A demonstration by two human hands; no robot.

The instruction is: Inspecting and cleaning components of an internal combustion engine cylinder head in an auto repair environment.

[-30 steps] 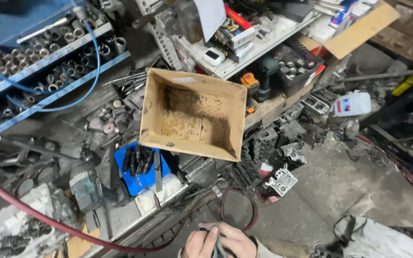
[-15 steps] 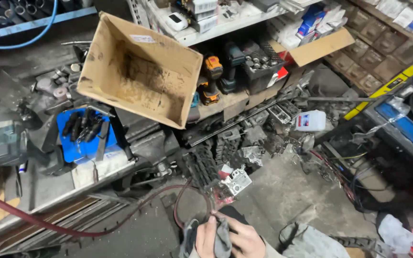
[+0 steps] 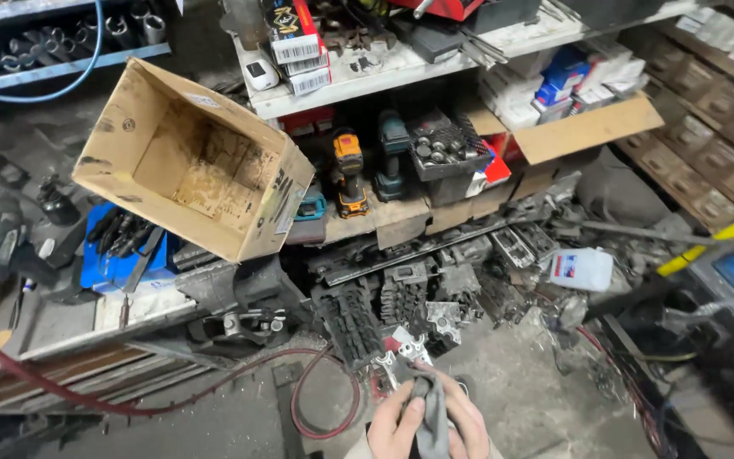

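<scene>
A dark grey rag [image 3: 431, 416] sits bunched between the person's two hands at the bottom edge of the head view, low over the concrete floor [image 3: 520, 391]. The left hand [image 3: 397, 425] curls around the rag's left side, fingers closed on the cloth; the right hand [image 3: 467, 421] closes on its right side, so both hands grip the rag and touch each other through it.

Just beyond the fingertips lies a small light metal bracket part [image 3: 405, 350], and past that a heap of dark engine castings [image 3: 401, 297] spreads over the floor. To the left of the left hand a red hose [image 3: 299, 399] loops on the floor and runs off along the foot of the bench [image 3: 87, 331]. Further from that hand, up and left, an open cardboard box [image 3: 193, 161] is tipped on its side over the bench, beside a blue tray of tools [image 3: 121, 255]. Well beyond the hands, a yellow cordless drill [image 3: 350, 174] stands on a low shelf. Off to the right of the right hand, a white plastic jug [image 3: 582, 269] lies among the scrap.
</scene>
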